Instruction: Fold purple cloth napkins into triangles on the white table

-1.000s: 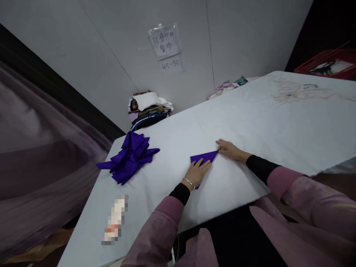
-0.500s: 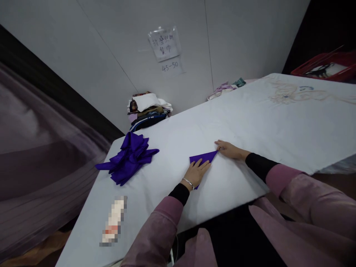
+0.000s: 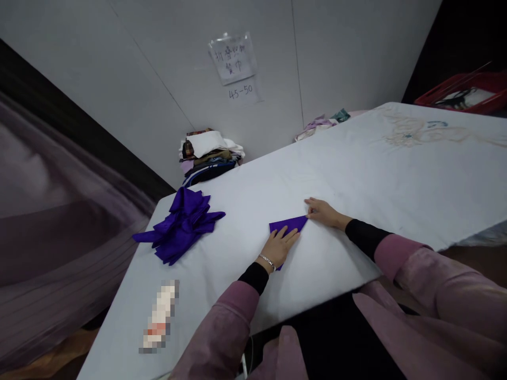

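Note:
A purple cloth napkin [image 3: 288,224], folded into a small triangle, lies on the white-covered table [image 3: 253,190] in front of me. Pressed flat over its lower part is my left hand [image 3: 277,247], fingers spread, with a bracelet at the wrist. My right hand [image 3: 320,211] pinches the napkin's far right corner between thumb and forefinger. Part of the folded cloth is hidden beneath my left palm.
To the left lies a loose heap of purple cloths [image 3: 182,224], with a blurred-out object [image 3: 160,316] nearer me. Folded clothes [image 3: 212,155] are stacked beyond the table's far edge. A red basket [image 3: 463,95] stands at far right.
Very little differs. My right hand and the pinched corner have shifted slightly left, while my left hand stays flat on the napkin. The whole view has moved a touch.

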The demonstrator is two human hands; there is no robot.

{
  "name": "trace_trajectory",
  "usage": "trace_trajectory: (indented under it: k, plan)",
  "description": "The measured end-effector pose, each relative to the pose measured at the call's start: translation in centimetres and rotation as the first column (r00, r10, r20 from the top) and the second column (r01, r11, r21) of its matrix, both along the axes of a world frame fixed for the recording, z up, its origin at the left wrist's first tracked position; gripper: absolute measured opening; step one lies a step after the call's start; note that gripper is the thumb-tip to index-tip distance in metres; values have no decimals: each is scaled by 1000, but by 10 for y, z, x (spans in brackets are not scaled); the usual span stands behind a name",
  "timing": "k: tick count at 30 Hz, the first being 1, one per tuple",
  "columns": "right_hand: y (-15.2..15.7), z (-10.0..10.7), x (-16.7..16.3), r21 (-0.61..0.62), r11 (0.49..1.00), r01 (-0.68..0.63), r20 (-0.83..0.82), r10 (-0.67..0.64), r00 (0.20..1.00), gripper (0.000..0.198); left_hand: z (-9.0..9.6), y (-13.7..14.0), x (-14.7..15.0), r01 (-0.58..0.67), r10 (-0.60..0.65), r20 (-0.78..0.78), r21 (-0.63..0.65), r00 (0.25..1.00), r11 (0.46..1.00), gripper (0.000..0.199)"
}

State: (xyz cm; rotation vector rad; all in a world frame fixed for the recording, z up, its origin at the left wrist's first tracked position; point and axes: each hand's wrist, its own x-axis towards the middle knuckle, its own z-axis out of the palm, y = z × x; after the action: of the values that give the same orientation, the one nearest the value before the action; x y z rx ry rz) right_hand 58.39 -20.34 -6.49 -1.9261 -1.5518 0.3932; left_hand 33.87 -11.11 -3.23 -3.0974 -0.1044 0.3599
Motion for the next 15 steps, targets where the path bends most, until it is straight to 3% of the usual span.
trace_trajectory:
  k: [15]
  plan:
    - [1, -4, 6, -37, 999, 5, -109, -10, 994, 8, -1, -1, 0, -1, 1, -4, 1, 1000, 1000, 64]
